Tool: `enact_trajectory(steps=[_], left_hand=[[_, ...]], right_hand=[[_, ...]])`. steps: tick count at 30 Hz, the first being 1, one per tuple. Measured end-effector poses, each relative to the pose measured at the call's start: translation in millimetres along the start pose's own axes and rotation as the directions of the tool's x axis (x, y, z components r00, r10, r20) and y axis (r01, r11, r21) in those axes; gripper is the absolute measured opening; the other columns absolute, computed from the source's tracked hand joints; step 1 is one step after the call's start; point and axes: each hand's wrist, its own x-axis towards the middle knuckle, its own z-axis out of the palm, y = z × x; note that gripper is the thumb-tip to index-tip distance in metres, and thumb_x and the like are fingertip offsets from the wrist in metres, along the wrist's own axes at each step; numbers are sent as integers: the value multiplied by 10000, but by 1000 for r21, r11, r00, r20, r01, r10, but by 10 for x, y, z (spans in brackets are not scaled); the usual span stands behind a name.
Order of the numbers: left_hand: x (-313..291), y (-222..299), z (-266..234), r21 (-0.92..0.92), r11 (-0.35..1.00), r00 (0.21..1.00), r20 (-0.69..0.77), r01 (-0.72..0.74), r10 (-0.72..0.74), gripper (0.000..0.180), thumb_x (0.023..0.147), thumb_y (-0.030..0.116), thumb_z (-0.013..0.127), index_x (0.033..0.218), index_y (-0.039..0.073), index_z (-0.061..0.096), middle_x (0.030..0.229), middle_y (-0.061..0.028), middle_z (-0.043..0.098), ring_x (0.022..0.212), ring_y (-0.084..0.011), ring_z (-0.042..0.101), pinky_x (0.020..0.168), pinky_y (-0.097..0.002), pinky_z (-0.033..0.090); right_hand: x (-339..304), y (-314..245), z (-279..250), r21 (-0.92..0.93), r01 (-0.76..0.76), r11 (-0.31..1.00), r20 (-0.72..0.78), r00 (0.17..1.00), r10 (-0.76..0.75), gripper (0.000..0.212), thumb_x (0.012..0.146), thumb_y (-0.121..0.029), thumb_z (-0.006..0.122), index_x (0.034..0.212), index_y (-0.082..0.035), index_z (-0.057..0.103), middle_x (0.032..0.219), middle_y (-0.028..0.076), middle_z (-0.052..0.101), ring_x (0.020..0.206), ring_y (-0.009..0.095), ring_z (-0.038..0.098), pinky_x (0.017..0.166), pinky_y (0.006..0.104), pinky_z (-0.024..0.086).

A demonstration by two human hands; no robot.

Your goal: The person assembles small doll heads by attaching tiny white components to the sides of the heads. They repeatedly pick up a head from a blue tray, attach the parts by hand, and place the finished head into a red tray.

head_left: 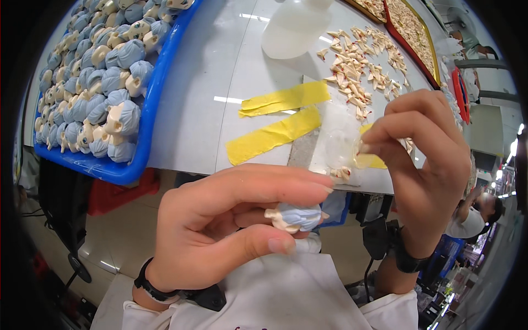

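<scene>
A small doll head with pale blue moulded hair rests in my left hand, held by the curled fingers and thumb in front of the table edge. To the right, my right hand hangs over the work surface with thumb and fingertips pinched together; whatever sits between them is too small to make out. Beneath those fingertips lies a whitish sheet with a clear, wet-looking patch. Two yellow tape strips stretch left from it. Beyond the sheet, small pointed cream pieces with reddish tips lie scattered.
At left, a blue tray is packed with similar doll heads. A translucent white bottle stands at the back. A gold-and-red-rimmed tray holds many small pieces at far right. Another person is visible beyond my right arm.
</scene>
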Motion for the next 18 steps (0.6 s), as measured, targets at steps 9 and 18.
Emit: enact_trajectory(steps=[9, 18], left_hand=[[33, -166, 11, 43, 973, 969, 102, -229, 223, 470, 625, 162, 786, 970, -40, 538, 994, -198, 535, 724, -240, 626, 579, -264, 528], [23, -110, -47, 342, 860, 910, 309, -378, 277, 412, 612, 120, 802, 933, -10, 577, 922, -152, 541, 820, -189, 576, 746, -273, 482]], right_hand=[[-314, -102, -73, 462, 22, 886, -20, 1000, -15, 221, 632, -40, 721, 764, -57, 545, 754, 60, 485, 688, 149, 469, 617, 254, 372], [-467, -191, 187, 654, 67, 753, -88, 996, -12, 271, 606, -9, 750, 780, -74, 551, 733, 62, 509, 632, 135, 468, 555, 216, 366]])
